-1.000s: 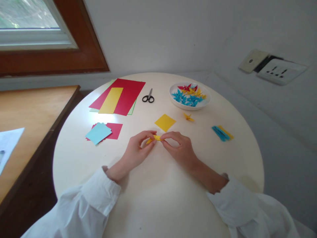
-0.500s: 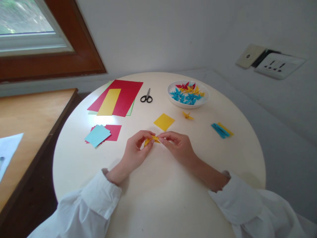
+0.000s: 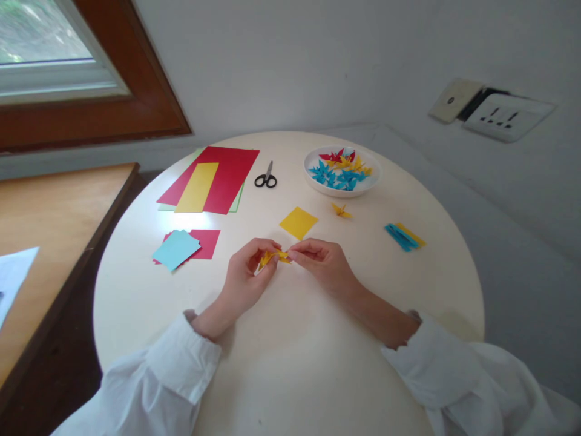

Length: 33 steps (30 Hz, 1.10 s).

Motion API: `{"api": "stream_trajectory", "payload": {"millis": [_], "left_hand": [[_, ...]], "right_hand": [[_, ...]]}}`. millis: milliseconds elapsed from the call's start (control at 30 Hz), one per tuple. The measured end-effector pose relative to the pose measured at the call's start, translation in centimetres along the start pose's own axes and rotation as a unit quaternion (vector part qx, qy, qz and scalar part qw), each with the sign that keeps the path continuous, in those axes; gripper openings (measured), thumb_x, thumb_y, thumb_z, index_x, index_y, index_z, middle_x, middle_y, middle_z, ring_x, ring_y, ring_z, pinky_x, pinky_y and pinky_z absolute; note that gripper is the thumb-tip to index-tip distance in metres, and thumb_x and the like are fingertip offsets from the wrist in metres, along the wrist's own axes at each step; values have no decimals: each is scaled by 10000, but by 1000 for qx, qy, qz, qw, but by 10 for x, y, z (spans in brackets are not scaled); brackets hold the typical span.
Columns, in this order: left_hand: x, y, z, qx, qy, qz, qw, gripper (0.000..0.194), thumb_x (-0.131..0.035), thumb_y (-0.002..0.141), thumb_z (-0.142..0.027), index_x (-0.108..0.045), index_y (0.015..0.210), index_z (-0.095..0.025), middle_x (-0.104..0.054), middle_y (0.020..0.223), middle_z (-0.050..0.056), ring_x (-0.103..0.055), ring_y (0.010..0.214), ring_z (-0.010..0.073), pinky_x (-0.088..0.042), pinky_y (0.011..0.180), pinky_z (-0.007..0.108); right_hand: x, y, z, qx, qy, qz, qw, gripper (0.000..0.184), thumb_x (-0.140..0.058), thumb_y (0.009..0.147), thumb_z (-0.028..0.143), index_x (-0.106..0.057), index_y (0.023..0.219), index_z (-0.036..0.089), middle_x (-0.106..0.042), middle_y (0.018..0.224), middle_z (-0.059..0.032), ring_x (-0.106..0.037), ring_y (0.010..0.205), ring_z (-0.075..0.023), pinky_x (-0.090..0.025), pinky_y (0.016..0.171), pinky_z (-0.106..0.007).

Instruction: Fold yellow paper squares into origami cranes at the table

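A small folded yellow paper crane [image 3: 282, 257] is held between my two hands, partly hidden by the fingers. My left hand [image 3: 249, 269] pinches its left part between thumb and fingers. At its right end, the thumb and forefinger of my right hand [image 3: 323, 265] close on a tip. Just beyond the hands lies a flat yellow paper square [image 3: 298, 223]. Another yellow crane [image 3: 341, 211] rests on the table to the right of that square.
A white plate [image 3: 342, 193] at the back holds red, yellow and blue cranes. Black-handled scissors [image 3: 265, 179] lie left of it. Red sheets [image 3: 233, 175], a light-blue paper stack [image 3: 176, 249] and folded blue strips [image 3: 402, 237] lie around the round white table [image 3: 290, 363].
The view has shifted slightly, so everything sits a little further left. Both hands keep hold of the yellow crane, and a bit more of it shows between the fingers.
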<state>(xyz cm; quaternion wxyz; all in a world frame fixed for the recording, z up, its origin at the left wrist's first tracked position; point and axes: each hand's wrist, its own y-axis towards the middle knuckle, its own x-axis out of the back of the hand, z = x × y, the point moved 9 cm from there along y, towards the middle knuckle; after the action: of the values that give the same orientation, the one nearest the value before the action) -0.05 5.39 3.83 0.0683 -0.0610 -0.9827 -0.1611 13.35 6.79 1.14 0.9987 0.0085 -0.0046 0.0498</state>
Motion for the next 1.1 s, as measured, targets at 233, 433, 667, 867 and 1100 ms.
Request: {"api": "stream_trajectory", "payload": {"millis": [233, 433, 667, 867, 1100], "left_hand": [[1, 0, -3, -20, -3, -3, 1000, 43, -578, 749, -151, -563, 788, -159, -621, 886, 76, -605, 837, 153, -502, 735, 275], [-1, -2, -1, -15, -1, 6, 1000, 32, -564, 763, -150, -560, 794, -158, -638, 916, 88, -612, 830, 149, -510, 728, 272], [0, -1, 2, 4, 7, 4, 1000, 48, -586, 757, -185, -564, 790, -158, -649, 925, 90, -621, 845, 157, -510, 758, 281], [-2, -1, 9, 35, 29, 20, 999, 96, -592, 767, -248, -590, 787, -154, -656, 933, 98, -617, 880, 181, -489, 799, 310], [-2, 1, 4, 23, 32, 14, 999, 118, -592, 769, -263, -566, 734, -154, -623, 782, 62, -583, 733, 145, -480, 667, 266]], "right_hand": [[2, 0, 0, 6, -22, -8, 1000, 130, -670, 647, 299, -657, 674, 173, -668, 671, -7, -584, 645, -129, -468, 638, -268], [-1, -1, 2, 15, -15, 2, 1000, 112, -662, 651, 279, -659, 668, 168, -685, 687, -17, -615, 676, -138, -492, 668, -274], [3, -2, 7, 42, -15, -20, 999, 102, -680, 649, 274, -661, 670, 176, -697, 696, -22, -638, 677, -151, -511, 659, -284], [2, -5, 15, 85, -38, -21, 995, 73, -675, 670, 248, -660, 667, 176, -695, 698, -25, -634, 675, -148, -504, 650, -274], [0, -6, 15, 89, -52, -14, 995, 79, -669, 677, 256, -657, 676, 178, -695, 710, -27, -629, 677, -150, -501, 655, -276]]}}
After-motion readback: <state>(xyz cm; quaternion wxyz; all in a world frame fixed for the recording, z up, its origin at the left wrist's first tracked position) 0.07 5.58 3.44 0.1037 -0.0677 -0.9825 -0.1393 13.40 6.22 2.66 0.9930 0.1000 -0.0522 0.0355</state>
